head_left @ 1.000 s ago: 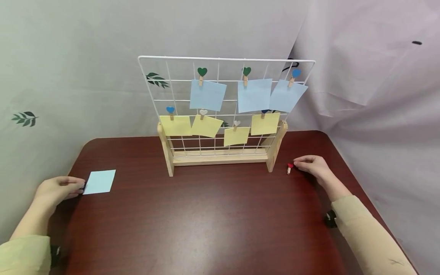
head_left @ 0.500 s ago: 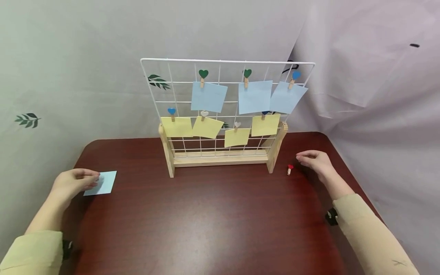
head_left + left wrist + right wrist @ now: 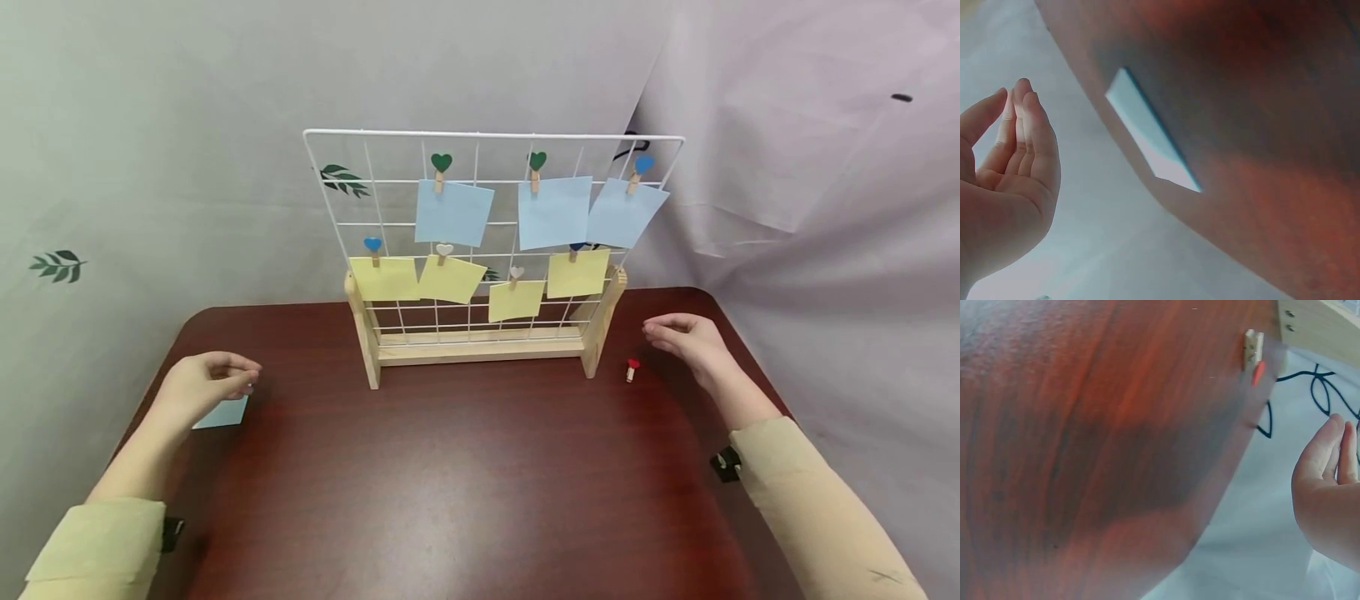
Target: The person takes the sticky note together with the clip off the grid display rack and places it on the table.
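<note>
In the head view my left hand (image 3: 201,385) hovers over a light blue square note (image 3: 222,414) on the table's left side and hides most of it. The left wrist view shows that hand (image 3: 1019,169) with thumb and fingers loosely bent, nothing between them, and the note (image 3: 1147,134) whole. At the right my right hand (image 3: 692,342) is raised beside a small wooden clothespin with a red heart (image 3: 631,371). Its fingers are relaxed and hold nothing; in the right wrist view the hand (image 3: 1329,478) is apart from the clothespin (image 3: 1252,353).
A white wire grid (image 3: 480,134) in a wooden stand (image 3: 480,353) rises at the back of the table (image 3: 480,467). Heart clothespins hold blue notes (image 3: 555,212) in its upper part and yellow notes (image 3: 384,279) below. A pale cloth (image 3: 187,167) hangs behind.
My left hand has moved right and up, from the blue note's left edge to over it. My right hand has risen away from the red-heart clothespin, which stays in place.
</note>
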Demonstrator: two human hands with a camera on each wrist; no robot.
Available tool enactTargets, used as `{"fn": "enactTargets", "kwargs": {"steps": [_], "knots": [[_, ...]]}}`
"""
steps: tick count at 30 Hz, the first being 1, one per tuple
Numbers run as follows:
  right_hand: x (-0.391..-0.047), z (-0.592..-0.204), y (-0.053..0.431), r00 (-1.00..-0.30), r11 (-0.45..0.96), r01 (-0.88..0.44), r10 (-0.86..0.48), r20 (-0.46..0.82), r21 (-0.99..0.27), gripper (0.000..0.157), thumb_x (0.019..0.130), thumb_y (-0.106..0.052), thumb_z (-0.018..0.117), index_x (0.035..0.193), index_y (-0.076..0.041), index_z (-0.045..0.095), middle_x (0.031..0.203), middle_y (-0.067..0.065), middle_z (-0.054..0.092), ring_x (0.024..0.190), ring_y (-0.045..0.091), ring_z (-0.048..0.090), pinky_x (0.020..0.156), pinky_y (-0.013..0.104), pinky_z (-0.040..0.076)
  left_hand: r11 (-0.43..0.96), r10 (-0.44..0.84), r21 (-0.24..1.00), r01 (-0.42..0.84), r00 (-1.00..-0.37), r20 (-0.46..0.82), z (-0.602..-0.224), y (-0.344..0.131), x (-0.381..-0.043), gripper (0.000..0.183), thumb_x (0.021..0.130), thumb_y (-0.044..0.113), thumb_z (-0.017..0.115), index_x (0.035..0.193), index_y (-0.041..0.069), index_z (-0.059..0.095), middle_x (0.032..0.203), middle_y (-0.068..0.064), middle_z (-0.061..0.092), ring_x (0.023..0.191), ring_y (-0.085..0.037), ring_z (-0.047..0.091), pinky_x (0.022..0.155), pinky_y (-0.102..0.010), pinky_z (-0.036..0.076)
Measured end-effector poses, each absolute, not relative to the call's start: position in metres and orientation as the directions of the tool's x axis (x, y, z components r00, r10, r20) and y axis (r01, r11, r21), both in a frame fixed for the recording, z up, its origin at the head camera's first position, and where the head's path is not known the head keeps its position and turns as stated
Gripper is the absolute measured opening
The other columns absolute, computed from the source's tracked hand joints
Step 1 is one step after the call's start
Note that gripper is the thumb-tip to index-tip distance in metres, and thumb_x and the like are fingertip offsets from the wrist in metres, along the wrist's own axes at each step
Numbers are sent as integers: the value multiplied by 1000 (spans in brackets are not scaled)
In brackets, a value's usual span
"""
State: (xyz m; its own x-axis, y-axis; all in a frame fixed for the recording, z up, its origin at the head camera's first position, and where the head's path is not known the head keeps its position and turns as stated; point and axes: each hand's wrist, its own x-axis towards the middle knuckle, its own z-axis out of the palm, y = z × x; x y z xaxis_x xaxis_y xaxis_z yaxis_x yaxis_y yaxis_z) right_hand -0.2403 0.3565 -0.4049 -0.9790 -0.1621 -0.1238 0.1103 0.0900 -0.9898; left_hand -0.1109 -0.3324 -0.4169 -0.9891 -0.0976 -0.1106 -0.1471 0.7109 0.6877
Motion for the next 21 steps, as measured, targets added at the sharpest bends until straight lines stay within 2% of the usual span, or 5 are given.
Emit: {"fn": "enactTargets", "kwargs": {"steps": [3,6,11,15,21], "knots": [[-238,-399,355,-977,81,105,-175,-118,-991,25,102,3,65,97,-16,79,92,-11,80,86,1,77,82,16,63,716,-74,687,-119,-993,-95,-412,-322,-113,33,105,20,69,124,-7,70,103,-14,81,77,5,73,69,-12,57],[-235,-394,354,-977,76,89,-186,-102,-993,26,102,5,65,98,-16,80,92,-10,81,87,2,77,82,16,63,730,-55,677,-91,-996,-74,-408,-313,-113,31,104,20,70,123,-6,71,104,-18,81,77,3,74,69,-10,53],[-229,-384,352,-982,62,31,-184,-42,-998,28,102,5,65,97,-18,81,92,-10,81,86,2,77,81,15,63,740,-41,672,-29,-999,1,-401,-294,-112,26,102,18,73,118,-2,74,97,-16,81,73,0,73,67,-11,53],[-223,-373,347,-982,16,-7,-188,4,-1000,27,101,6,66,97,-16,81,92,-8,82,85,3,77,81,16,63,726,-17,687,9,-999,30,-393,-278,-111,23,101,17,74,115,-1,75,96,-16,81,72,2,72,66,-15,58],[-214,-359,338,-969,-5,-65,-238,64,-998,28,101,8,64,100,-13,82,96,-6,82,87,5,78,83,17,63,731,1,682,34,-999,49,-381,-257,-107,18,102,20,73,112,5,77,96,-13,82,73,6,70,66,-15,57]]}}
